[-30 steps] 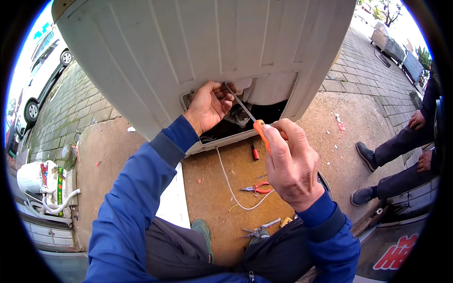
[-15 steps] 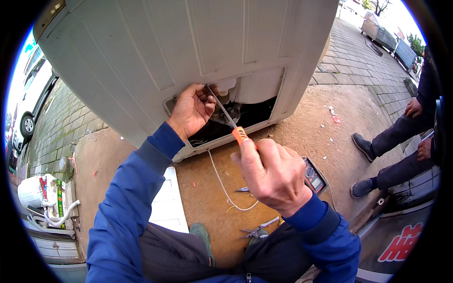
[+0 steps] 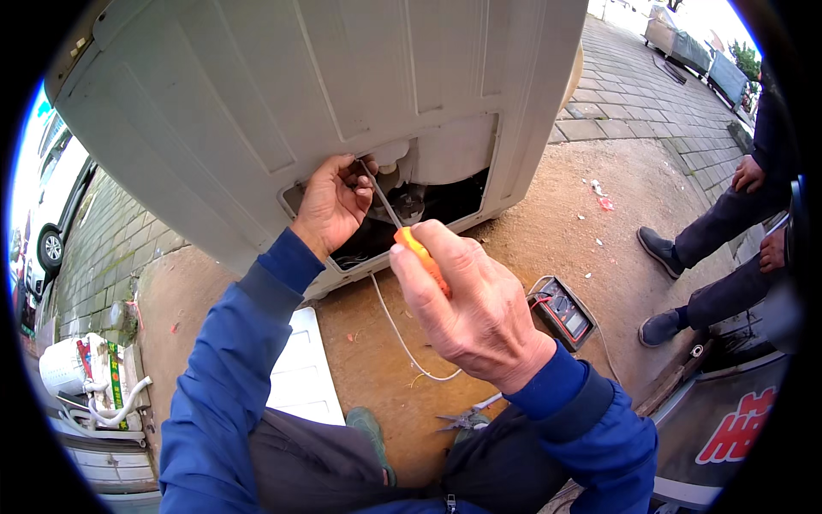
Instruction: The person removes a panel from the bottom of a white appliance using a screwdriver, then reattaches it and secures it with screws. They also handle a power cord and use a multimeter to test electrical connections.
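An orange and yellow screwdriver (image 3: 419, 250) is in my right hand (image 3: 481, 310), with thumb and fingers wrapped round its handle. Its thin metal shaft slants up and away to the top edge of a rectangular opening in a large white appliance cabinet (image 3: 231, 111). Beside the tip is my left hand (image 3: 332, 210), its fingers curled close together at that edge; whether they pinch a small part or the shaft is hidden. Inside the opening, a pale rounded tub (image 3: 454, 156) and a small round metal part (image 3: 409, 206) show above dark space.
A multimeter (image 3: 563, 310) lies on the ground to the right. Pliers (image 3: 467, 418) rest between my feet, near a white cable (image 3: 390, 321) leading from the cabinet. A white panel (image 3: 301, 368) lies at left. Another person's legs (image 3: 711, 231) are at right; a white bucket (image 3: 64, 367) stands far left.
My right hand has come closer to the cabinet and turned, now wrapping further round the screwdriver handle. My left hand stays at the opening's top edge. The whole view has shifted slightly.
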Motion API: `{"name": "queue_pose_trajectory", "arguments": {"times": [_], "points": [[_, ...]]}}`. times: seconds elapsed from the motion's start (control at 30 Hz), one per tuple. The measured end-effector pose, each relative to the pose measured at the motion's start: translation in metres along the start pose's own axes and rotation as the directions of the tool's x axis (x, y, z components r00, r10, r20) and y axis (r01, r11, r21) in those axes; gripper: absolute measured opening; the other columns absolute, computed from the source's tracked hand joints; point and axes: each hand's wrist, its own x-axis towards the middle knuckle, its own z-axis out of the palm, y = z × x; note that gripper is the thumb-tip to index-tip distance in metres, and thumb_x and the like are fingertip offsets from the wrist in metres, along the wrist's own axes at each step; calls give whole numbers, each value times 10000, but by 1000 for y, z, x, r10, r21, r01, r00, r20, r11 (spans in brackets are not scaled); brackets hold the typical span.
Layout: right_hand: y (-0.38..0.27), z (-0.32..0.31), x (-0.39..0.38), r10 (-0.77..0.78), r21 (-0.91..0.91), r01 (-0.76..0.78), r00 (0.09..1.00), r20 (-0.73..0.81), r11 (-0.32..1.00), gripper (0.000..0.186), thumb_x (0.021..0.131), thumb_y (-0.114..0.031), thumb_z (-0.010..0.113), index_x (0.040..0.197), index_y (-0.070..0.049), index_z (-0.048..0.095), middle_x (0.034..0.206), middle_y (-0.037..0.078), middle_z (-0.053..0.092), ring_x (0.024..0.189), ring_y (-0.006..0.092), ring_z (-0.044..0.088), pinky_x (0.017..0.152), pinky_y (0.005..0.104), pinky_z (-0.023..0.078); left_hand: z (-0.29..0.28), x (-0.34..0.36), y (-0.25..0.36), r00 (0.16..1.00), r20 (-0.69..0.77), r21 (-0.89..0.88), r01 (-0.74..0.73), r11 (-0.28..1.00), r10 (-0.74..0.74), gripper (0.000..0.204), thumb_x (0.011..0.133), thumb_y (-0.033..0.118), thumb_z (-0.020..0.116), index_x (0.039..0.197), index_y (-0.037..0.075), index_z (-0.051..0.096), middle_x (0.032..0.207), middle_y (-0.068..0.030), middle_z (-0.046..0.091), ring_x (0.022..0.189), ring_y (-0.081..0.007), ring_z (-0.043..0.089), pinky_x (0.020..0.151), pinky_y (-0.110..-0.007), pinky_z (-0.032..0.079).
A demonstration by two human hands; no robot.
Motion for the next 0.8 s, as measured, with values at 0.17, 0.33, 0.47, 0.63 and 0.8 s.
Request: {"name": "queue_pose_trajectory", "arguments": {"times": [0.17, 0.33, 0.47, 0.63, 0.8], "points": [[-1, -9, -4, 75, -82, -64, 989, 131, 995, 355, 793, -75, 677, 1128, 36, 645, 774, 66, 518, 541, 139, 551, 445, 270, 461, 1, -5, 3, 1000, 15, -8, -15, 1000, 15, 187, 946, 167, 599, 1027, -1, 598, 951, -126, 680, 719, -116, 585, 594, -219, 543], [-6, -16, -6, 86, -101, -70, 984, 159, 992, 310, 773, -42, 677, 1072, 37, 666, 747, 47, 486, 532, 124, 537, 431, 257, 438, 5, -4, 0, 1000, -10, 18, -23, 1000, 23, 167, 947, 133, 619, 1035, -7, 597, 964, -119, 667, 738, -105, 591, 562, -192, 526], [-9, -23, -4, 209, 11, -210, 975, 72, 978, 375, 705, 22, 770, 1062, 29, 653, 769, 112, 594, 531, 220, 588, 448, 332, 474, -2, -10, 2, 999, -28, 46, 20, 999, -19, 178, 946, 67, 614, 1100, -21, 599, 996, -93, 630, 722, -85, 548, 525, -170, 470], [-10, -19, -2, 212, 213, -207, 977, -1, 955, 404, 718, 10, 773, 1102, 33, 650, 740, 87, 559, 496, 183, 543, 417, 299, 430, -21, -53, 14, 996, 51, 79, 67, 995, -71, 282, 949, 81, 599, 1197, -52, 584, 998, -70, 604, 703, -80, 503, 515, -170, 423], [-29, -2, 0, 164, 220, -212, 963, 216, 952, 406, 724, 23, 766, 1108, 45, 635, 809, 132, 609, 576, 247, 621, 475, 340, 506, -39, -83, 18, 999, 8, 13, -43, 999, 43, 273, 990, 95, 604, 1211, -64, 576, 1007, -72, 613, 729, -78, 520, 551, -174, 463]]}}
